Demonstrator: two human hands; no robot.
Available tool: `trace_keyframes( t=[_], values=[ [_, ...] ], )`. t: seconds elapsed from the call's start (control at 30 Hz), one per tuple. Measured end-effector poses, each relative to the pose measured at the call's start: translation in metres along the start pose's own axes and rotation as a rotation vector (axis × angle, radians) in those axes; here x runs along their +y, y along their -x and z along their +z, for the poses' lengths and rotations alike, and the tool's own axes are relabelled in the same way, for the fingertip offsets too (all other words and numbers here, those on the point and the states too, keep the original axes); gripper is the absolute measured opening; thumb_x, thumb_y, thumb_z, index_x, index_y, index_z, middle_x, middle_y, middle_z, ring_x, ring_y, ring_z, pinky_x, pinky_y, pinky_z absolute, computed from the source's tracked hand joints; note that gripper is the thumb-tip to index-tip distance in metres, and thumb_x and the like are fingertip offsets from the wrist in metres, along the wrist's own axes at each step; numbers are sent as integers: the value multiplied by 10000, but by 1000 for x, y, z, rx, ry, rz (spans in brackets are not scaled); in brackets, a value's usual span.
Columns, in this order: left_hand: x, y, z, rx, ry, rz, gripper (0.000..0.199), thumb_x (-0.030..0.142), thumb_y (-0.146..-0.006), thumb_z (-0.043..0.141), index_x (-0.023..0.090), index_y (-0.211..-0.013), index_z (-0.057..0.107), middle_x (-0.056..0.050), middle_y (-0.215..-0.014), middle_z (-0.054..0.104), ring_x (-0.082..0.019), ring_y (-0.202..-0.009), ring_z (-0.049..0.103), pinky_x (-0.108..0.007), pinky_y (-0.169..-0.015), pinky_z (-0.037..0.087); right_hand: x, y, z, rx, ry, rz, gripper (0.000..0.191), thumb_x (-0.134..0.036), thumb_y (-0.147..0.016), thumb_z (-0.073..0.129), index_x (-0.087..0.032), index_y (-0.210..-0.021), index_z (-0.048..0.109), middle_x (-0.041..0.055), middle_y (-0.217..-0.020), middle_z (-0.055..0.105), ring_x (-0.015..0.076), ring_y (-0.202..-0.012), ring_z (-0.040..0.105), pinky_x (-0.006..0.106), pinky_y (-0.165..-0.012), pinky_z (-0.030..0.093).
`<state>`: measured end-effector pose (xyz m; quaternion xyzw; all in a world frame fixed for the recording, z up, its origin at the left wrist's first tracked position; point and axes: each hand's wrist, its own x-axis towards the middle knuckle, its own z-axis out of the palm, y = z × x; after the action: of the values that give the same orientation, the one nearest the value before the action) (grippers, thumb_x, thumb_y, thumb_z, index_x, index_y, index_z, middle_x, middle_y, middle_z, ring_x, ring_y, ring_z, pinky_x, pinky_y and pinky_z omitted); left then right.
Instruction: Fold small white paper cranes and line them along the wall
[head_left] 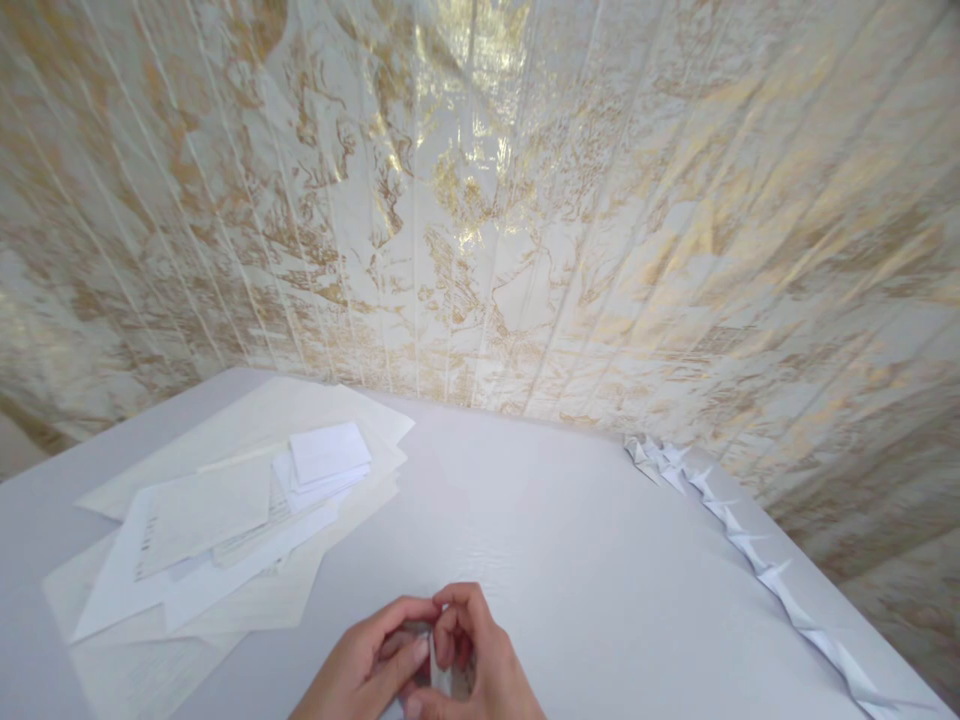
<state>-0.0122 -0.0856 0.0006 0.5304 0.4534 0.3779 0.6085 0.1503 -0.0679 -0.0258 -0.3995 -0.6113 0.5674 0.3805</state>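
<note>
Near the bottom centre, my left hand [369, 660] and my right hand [486, 655] are held close together over the white table [570, 560]. Between them is a small narrow piece of white paper [439, 676], pinched by the fingers of both hands. My fingertips touch at the top, just above the paper. The paper's lower part is hidden by my fingers, so its full shape cannot be made out.
Spread sheets of paper [277, 612] lie at the left, with a small stack of white paper pieces [330, 452] on top. Folded white paper shapes [780, 590] line the right edge. A gold-patterned curtain [465, 250] hangs behind the table.
</note>
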Motion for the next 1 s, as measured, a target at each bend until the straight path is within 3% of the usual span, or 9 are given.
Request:
trace_keyframes(
  t=[0.37,0.6,0.87,1.0],
  values=[
    [-4,-2,-4,-38,-44,32,391,505,-925,537,212,-1159,651,-14,-799,671,-183,-726,597,-254,-696,467,-10,-2,-12,-109,-16,-10,540,-320,-626,789,-237,-1061,481,-73,-700,424,117,-625,362,258,-601,278],
    [1,-1,-2,-42,-24,47,412,536,-906,551,219,-1139,673,-29,-868,692,-190,-751,604,-260,-702,482,-15,-2,-14,-120,10,5,507,-317,-660,769,-226,-1069,483,-69,-711,447,117,-629,372,271,-620,289],
    [5,-1,0,-64,12,36,427,553,-904,557,212,-1134,670,-35,-897,695,-213,-871,622,-265,-748,476,-18,-3,-16,-146,-91,3,576,-490,-660,818,-228,-1062,500,-68,-703,456,120,-633,390,280,-633,314],
    [2,-1,0,-50,47,11,480,587,-864,601,201,-1142,666,-30,-898,698,-173,-744,597,-244,-679,457,-21,-3,-18,-146,-94,23,575,-449,-655,834,-222,-1068,505,-68,-711,478,118,-641,414,280,-644,331]
  ],
)
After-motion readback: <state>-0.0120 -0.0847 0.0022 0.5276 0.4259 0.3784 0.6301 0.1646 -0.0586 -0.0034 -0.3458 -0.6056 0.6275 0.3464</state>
